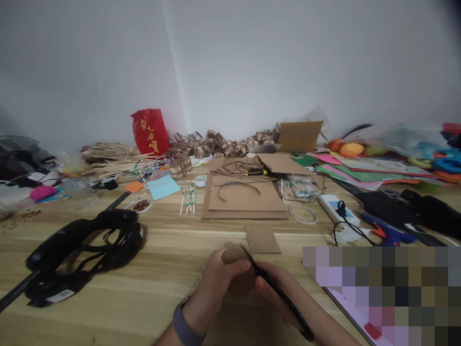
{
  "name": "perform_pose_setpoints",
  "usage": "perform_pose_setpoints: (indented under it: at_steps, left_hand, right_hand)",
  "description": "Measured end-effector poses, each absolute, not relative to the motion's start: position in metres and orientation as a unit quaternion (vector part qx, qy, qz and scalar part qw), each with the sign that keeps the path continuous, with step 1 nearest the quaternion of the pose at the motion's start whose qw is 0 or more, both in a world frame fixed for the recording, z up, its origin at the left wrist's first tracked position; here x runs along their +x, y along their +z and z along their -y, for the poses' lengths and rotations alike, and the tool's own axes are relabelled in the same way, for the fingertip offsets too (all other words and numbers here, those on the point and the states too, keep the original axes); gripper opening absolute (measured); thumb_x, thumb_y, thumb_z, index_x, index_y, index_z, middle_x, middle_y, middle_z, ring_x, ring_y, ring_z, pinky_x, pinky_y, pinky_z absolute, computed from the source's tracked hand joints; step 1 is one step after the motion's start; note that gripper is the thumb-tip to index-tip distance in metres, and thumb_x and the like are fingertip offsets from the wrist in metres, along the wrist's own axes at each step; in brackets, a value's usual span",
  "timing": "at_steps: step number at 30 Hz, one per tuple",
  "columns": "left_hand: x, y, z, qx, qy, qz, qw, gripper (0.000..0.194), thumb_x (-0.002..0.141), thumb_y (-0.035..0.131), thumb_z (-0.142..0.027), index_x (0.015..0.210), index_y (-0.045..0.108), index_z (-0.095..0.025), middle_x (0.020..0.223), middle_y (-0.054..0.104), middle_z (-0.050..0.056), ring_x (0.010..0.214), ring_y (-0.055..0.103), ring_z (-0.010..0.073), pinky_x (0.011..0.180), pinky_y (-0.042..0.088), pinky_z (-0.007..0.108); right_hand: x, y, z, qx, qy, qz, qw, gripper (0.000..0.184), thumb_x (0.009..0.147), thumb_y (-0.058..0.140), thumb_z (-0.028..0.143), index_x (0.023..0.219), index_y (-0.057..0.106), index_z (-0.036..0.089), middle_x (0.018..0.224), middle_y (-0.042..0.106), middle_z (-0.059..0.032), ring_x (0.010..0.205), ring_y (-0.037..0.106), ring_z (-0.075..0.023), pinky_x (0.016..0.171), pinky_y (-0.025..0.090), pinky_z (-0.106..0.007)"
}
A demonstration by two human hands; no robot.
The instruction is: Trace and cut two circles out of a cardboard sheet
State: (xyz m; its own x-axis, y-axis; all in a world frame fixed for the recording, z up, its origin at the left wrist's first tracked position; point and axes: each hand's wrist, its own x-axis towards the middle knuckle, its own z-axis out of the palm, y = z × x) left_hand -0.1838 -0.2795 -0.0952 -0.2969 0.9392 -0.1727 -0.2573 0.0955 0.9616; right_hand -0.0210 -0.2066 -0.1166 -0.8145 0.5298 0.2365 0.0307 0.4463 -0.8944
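Note:
In the head view, my left hand point(216, 274) pinches a rounded piece of brown cardboard point(242, 284) between thumb and fingers, low in the middle. My right hand point(283, 283) is wrapped round black-handled scissors point(288, 302), whose blades lie at the cardboard's upper right edge. Part of the scissors' grip is hidden by my fingers. Just beyond my hands lies a square of cardboard point(262, 239) with a circle drawn on it.
Stacked cardboard sheets point(248, 204) lie ahead, with a tape ring point(302, 214) beside them. At left is a black headset-like ring point(86, 250). A power strip point(338, 210) and a blue glue gun point(387, 233) are at right. Small woven baskets point(216, 142) pile against the wall.

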Motion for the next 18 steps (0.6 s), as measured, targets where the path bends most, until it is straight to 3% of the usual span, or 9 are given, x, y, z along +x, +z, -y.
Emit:
perform_pose_setpoints:
  at_steps: [9,18]
  left_hand:
    - [-0.187,-0.095,0.278,0.313,0.593,-0.533,0.516,0.032,0.056,0.085,-0.035,0.08,0.077,-0.016,0.077,0.073,0.002,0.072,0.061,0.0193,0.071,0.047,0.03]
    - [-0.187,-0.096,0.278,0.294,0.605,-0.548,0.498,0.034,0.057,0.085,-0.04,0.081,0.078,-0.016,0.077,0.074,0.003,0.073,0.061,0.0204,0.073,0.047,0.031]
  right_hand:
    - [-0.022,-0.105,0.208,-0.162,0.517,0.805,0.243,0.082,0.093,0.041,0.085,0.114,0.079,0.014,0.1,0.08,-0.0144,0.094,0.074,-0.0362,0.084,0.06,-0.044]
    - [-0.023,-0.116,0.206,-0.194,0.493,0.813,0.243,0.085,0.091,0.04,0.087,0.101,0.08,0.013,0.091,0.079,-0.014,0.083,0.071,-0.0331,0.07,0.06,-0.038]
